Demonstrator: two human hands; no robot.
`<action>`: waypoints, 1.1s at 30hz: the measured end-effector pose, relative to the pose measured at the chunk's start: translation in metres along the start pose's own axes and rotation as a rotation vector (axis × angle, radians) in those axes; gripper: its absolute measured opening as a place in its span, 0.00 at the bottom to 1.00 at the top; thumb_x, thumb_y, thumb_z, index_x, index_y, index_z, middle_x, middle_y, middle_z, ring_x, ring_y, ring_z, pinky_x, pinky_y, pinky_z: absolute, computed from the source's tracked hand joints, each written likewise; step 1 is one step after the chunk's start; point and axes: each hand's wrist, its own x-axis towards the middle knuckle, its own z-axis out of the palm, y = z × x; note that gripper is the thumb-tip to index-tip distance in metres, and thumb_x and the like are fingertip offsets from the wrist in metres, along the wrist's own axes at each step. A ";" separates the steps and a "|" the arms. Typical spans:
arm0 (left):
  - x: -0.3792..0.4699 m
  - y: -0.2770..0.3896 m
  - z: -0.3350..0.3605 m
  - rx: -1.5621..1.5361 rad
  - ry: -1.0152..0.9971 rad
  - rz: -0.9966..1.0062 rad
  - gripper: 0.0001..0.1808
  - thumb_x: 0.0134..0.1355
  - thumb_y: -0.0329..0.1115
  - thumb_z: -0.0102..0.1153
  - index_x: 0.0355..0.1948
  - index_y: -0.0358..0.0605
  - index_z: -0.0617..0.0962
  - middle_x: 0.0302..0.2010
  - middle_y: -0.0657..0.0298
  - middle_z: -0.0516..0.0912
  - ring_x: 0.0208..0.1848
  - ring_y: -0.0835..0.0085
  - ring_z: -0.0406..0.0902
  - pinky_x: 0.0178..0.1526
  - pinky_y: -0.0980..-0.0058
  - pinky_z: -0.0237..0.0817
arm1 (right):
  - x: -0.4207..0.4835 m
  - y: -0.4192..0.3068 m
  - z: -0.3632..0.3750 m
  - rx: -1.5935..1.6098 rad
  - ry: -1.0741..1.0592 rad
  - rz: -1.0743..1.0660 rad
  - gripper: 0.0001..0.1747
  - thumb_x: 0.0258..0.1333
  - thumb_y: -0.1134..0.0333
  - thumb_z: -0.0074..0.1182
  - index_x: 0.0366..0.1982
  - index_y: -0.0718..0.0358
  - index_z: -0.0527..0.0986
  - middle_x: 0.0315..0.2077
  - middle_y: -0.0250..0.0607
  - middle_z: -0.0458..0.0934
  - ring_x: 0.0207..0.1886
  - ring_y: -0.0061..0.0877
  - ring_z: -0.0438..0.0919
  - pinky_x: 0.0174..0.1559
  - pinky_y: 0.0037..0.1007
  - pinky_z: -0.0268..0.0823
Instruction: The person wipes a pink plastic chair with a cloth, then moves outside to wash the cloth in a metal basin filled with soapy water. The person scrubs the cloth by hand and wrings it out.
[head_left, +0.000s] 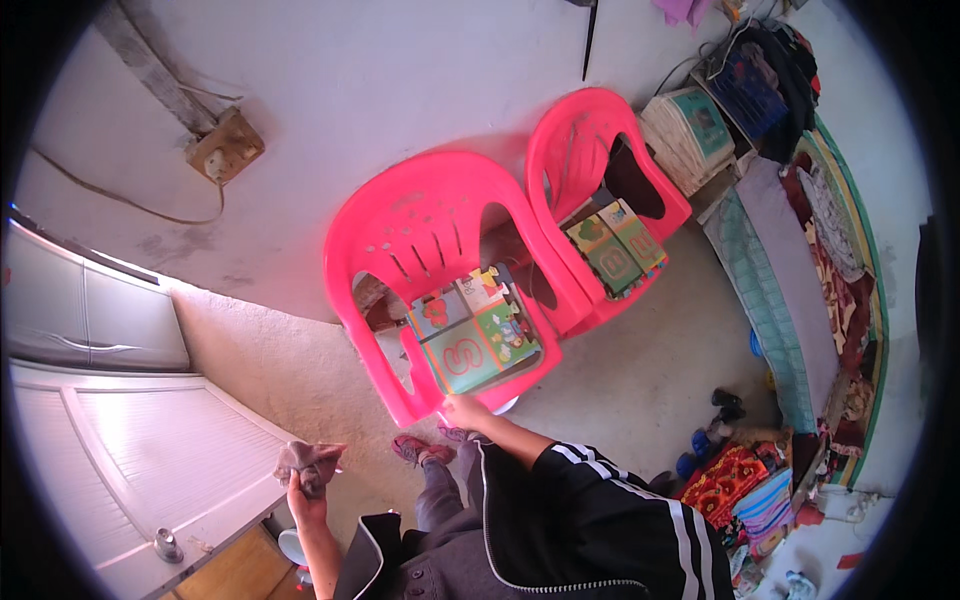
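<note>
My left hand (301, 499) holds up a crumpled, brownish-pink cloth (307, 461) beside the white door. Reaching forward, my right hand (463, 412) is closed at the front corner of a bright pink plastic armchair (420, 199), by the end of its armrest; its fingertips are partly hidden. A foam puzzle mat (461, 356) with printed pictures and a figure lies on that chair's seat. A second pink plastic armchair (551, 135) stands against it to the right. Another printed foam mat (619, 255) rests on its seat.
On the left are a panelled white door (150, 465) with a metal knob (168, 546) and a grey refrigerator (127, 300). A wooden socket board (225, 146) hangs on the wall. A bed (795, 262) with bedding runs along the right. Folded textiles (724, 484) lie near its foot.
</note>
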 end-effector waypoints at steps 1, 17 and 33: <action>-0.003 0.003 -0.001 -0.020 -0.028 0.014 0.17 0.65 0.38 0.49 0.53 0.43 0.71 0.49 0.58 0.78 0.49 0.65 0.77 0.52 0.64 0.72 | 0.000 -0.015 0.001 0.018 -0.005 -0.053 0.18 0.48 0.62 0.54 0.41 0.62 0.77 0.37 0.47 0.81 0.43 0.38 0.80 0.46 0.36 0.71; -0.152 0.025 -0.018 -0.120 -0.253 0.449 0.31 0.61 0.48 0.56 0.59 0.39 0.67 0.50 0.60 0.77 0.51 0.71 0.75 0.49 0.69 0.69 | -0.060 -0.287 0.120 0.332 -1.068 -0.322 0.53 0.49 0.47 0.61 0.68 0.53 0.43 0.64 0.48 0.53 0.63 0.34 0.61 0.59 0.38 0.61; -0.221 0.079 -0.194 -0.059 0.020 0.692 0.20 0.57 0.23 0.46 0.52 0.43 0.76 0.43 0.68 0.79 0.45 0.79 0.74 0.50 0.77 0.66 | -0.137 -0.355 0.323 0.364 -0.989 -0.320 0.20 0.52 0.70 0.58 0.48 0.68 0.72 0.41 0.37 0.78 0.42 0.25 0.77 0.47 0.29 0.69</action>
